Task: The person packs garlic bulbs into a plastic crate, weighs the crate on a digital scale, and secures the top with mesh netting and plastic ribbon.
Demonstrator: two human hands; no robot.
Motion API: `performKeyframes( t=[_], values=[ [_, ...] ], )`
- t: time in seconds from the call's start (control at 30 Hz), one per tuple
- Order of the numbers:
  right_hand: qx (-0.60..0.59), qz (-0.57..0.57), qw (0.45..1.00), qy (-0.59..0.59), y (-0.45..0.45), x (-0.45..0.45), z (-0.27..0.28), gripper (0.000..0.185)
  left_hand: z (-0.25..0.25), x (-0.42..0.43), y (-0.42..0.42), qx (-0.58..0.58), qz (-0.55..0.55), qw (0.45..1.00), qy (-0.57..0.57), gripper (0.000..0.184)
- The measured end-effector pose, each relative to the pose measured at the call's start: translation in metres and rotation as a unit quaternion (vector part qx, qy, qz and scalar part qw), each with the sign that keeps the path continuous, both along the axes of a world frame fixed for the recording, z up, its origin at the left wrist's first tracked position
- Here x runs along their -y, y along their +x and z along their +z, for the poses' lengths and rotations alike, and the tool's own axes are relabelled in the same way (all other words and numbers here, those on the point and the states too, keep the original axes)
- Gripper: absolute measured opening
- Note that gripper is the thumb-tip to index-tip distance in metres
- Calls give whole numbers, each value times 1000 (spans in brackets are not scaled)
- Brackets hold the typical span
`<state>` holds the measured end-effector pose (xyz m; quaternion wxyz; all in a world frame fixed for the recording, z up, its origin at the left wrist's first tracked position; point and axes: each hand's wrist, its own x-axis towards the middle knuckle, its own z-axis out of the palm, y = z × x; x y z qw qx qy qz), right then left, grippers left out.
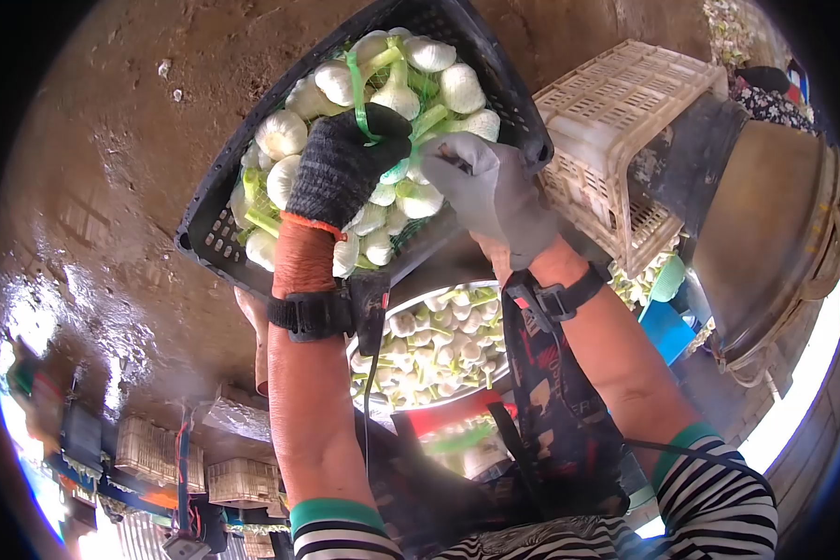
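Observation:
Several white garlic bulbs [282, 133] with short green stems lie in green netting inside a black plastic crate [217, 245]. My left hand [345, 168], in a dark knitted glove, is closed over the bulbs around a green strip [356, 82] that loops out above its fingers. Close beside it, my right hand [490, 191] wears a grey glove. Its thumb and fingers curl into a pinch at the edge of the netting, and whatever sits between the fingertips is hidden.
A basin of loose garlic [429, 350] stands below the crate, near my body. To the right are a stained white plastic crate [616, 121] and a large brown tub [765, 224]. Wet brown ground [112, 187] stretches left, with more pale crates [159, 453] at lower left.

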<state>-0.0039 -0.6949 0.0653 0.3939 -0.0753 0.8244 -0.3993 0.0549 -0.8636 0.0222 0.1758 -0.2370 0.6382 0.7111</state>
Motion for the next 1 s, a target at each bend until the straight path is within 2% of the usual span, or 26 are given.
performKeyframes(
  t=[0.1,0.2,0.23,0.33,0.43,0.57,0.6,0.63,0.67,0.7,0.77,0.83,0.97,1.0],
  values=[
    [-96,12,995,26,-7,1,-4,17,-15,-13,8,-90,69,992,-57,25],
    [-190,51,981,7,-25,3,-2,18,-30,-25,2,-237,82,928,-277,28],
    [-217,67,974,-9,-30,4,-3,19,-30,-29,1,-225,82,920,-311,28],
    [-92,63,992,-60,-43,6,-17,28,-29,-37,-1,-197,89,888,-406,31],
    [21,101,989,-102,-57,12,-20,35,-30,-41,-4,-154,145,915,-345,37],
    [120,181,969,-116,-68,26,-13,39,-30,-37,-3,-117,151,933,-305,44],
    [-27,265,961,-77,-70,27,-16,37,-30,-35,-2,-121,147,935,-300,45],
    [21,224,968,-108,-71,24,-20,36,-33,-34,0,-125,143,936,-295,46],
    [68,182,971,-137,-72,22,-23,35,-35,-33,1,-112,161,954,-226,46],
    [114,139,970,-166,-72,19,-26,35,-38,-31,2,-136,165,953,-214,46],
    [120,135,975,-131,-70,20,-19,28,-40,-29,3,-180,173,950,-189,45],
    [129,112,977,-127,-68,18,-17,25,-37,-27,4,-191,136,953,-191,38],
    [46,162,984,-67,-63,18,-21,22,-36,-27,9,-224,136,955,-140,29],
    [7,192,980,-50,-63,18,-22,22,-37,-27,10,-234,127,949,-167,28]
  ],
)
